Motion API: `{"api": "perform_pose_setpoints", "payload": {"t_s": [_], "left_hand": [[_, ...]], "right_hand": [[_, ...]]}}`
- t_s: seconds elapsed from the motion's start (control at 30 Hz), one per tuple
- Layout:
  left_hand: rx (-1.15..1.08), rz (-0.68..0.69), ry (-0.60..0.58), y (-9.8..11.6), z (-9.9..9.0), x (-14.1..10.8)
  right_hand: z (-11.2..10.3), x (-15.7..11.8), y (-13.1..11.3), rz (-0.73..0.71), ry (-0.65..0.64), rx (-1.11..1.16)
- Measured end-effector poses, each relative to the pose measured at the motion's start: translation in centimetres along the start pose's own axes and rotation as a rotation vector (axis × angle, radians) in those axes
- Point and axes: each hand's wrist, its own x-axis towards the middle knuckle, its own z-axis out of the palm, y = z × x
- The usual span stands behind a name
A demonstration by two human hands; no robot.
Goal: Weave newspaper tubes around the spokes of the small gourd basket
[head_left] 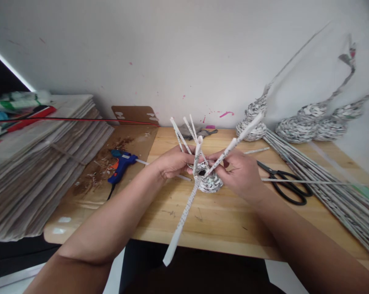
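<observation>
A small round piece woven from rolled newspaper rests on the wooden table between my hands, with a dark opening at its top. Several rolled paper tubes fan out from that opening, upward and toward me. My left hand is closed against the far left side of the woven piece, its fingertips partly hidden behind the tubes. On the right, my right hand has its fingers pinched at the rim, around a paper tube. Exactly which strand lies between those fingertips is hard to see.
Black-handled scissors and a bundle of paper tubes lie at right. Finished woven gourd shapes stand by the wall. A blue glue gun lies on cardboard at left, beside a tall newspaper stack.
</observation>
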Motion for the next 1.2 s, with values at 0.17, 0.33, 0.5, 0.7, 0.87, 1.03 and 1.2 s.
{"api": "perform_pose_setpoints", "payload": {"t_s": [0.17,0.33,0.5,0.7,0.87,1.03,1.2], "left_hand": [[0.01,0.007,0.061,-0.1,0.3,0.0],[0.02,0.026,0.048,-0.2,0.4,0.1],[0.045,0.04,0.076,-0.1,0.7,0.1],[0.143,0.078,0.132,0.1,0.9,0.0],[0.213,0.148,0.078,-0.1,0.4,0.0],[0.227,0.125,0.088,0.1,0.4,0.0],[0.244,0.144,0.098,0.2,0.5,-0.1]], "right_hand": [[0.2,0.0,0.1,0.036,-0.045,-0.001],[0.3,0.0,-0.2,0.126,-0.022,0.067],[0.6,-0.1,-0.5,0.224,0.007,0.12],[0.7,0.2,-1.0,0.412,-0.014,0.29],[0.7,0.4,-0.9,0.447,-0.011,0.281],[0.4,0.4,-0.8,0.452,-0.061,0.302],[-0.2,0.8,-1.1,0.557,-0.117,0.392]]}}
